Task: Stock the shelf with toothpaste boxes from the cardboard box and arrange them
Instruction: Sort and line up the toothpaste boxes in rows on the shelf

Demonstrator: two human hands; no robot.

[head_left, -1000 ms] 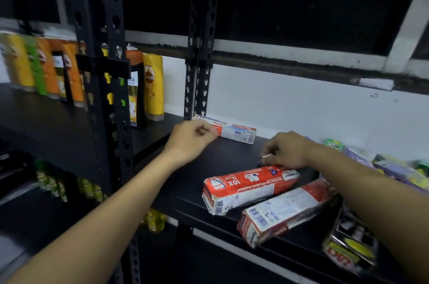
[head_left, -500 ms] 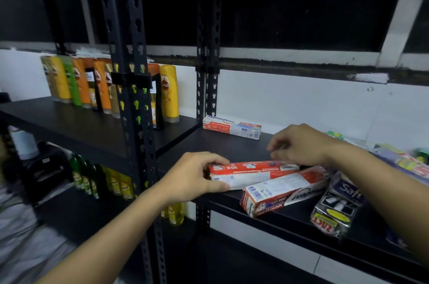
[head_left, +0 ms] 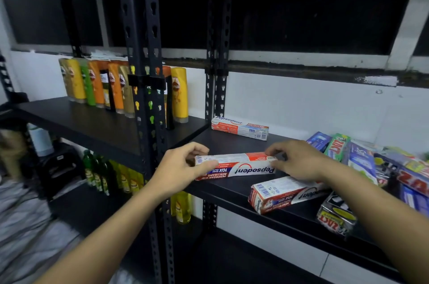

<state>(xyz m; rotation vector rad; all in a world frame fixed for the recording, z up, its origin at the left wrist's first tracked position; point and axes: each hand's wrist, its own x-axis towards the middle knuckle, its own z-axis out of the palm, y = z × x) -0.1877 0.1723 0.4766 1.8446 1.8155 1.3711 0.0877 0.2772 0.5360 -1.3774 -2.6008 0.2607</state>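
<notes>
A red and white Pepsodent toothpaste box is held lengthwise just above the black shelf, its logo upside down to me. My left hand grips its left end with thumb and curled fingers. My right hand pinches its right end. A second Pepsodent box lies slanted on the shelf near the front edge, below my right wrist. A third box lies against the white back wall. The cardboard box is out of view.
A jumble of other toothpaste boxes fills the shelf's right side, one Zact box hanging over the front edge. Black perforated uprights stand left of my hands. Shampoo bottles line the neighbouring shelf; bottles stand on the lower shelf.
My left hand left the back box and took the left end of the front box. Both hands have turned that box from slanted to parallel with the shelf edge.
</notes>
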